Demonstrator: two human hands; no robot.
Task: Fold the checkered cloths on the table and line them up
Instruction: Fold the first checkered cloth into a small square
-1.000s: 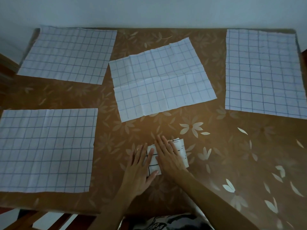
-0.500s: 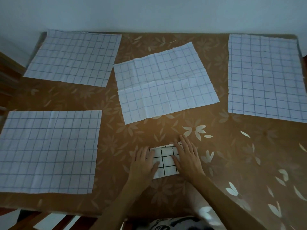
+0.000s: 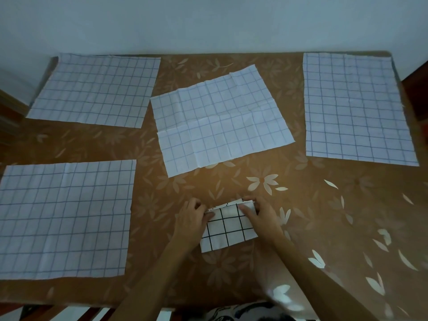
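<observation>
White folded cloth (image 3: 228,230): L hand (image 3: 188,218) & R hand (image 3: 262,216), fingers curled, pinch its far corners.

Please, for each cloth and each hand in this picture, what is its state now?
folded cloth: folded small, held at its far edge by both hands.
centre cloth: unfolded, creased, lying askew.
far-left cloth: unfolded, flat.
near-left cloth: unfolded, flat.
right cloth: unfolded, flat.
left hand: pinches the folded cloth's far left corner.
right hand: pinches its far right corner.
</observation>
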